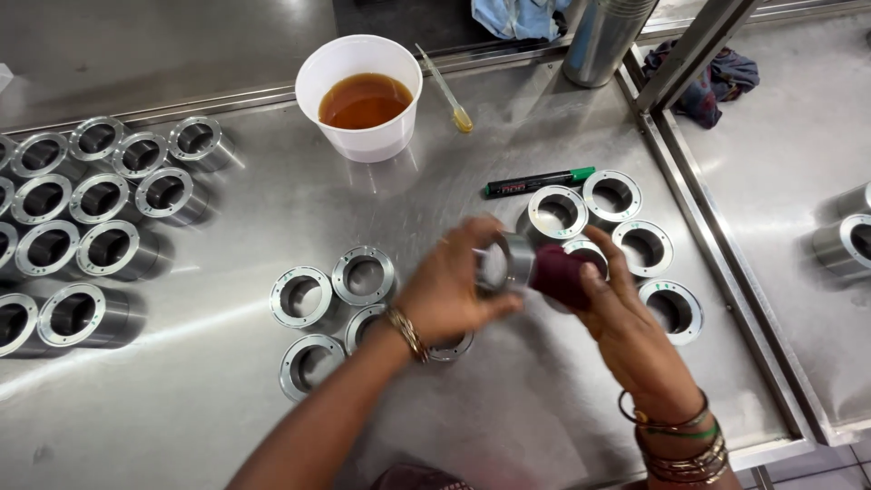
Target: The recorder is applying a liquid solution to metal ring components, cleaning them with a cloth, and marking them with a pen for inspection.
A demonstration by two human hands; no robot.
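My left hand (449, 290) grips a shiny metal ring (508, 261) held on its side above the steel table (227, 399). My right hand (617, 318) presses a dark red cloth (561, 272) against the ring's open end. Both hands are slightly blurred. Below my left hand lie several flat metal rings (301, 296). Under and beyond my right hand stands another group of metal rings (612, 195), some with green marks.
A white cup of amber liquid (363, 100) stands at the back, a dropper (446, 91) beside it. A green-capped marker (537, 182) lies near the right group. Several taller metal sleeves (100, 249) fill the left. A steel cylinder (603, 36) and rag (712, 82) sit far right.
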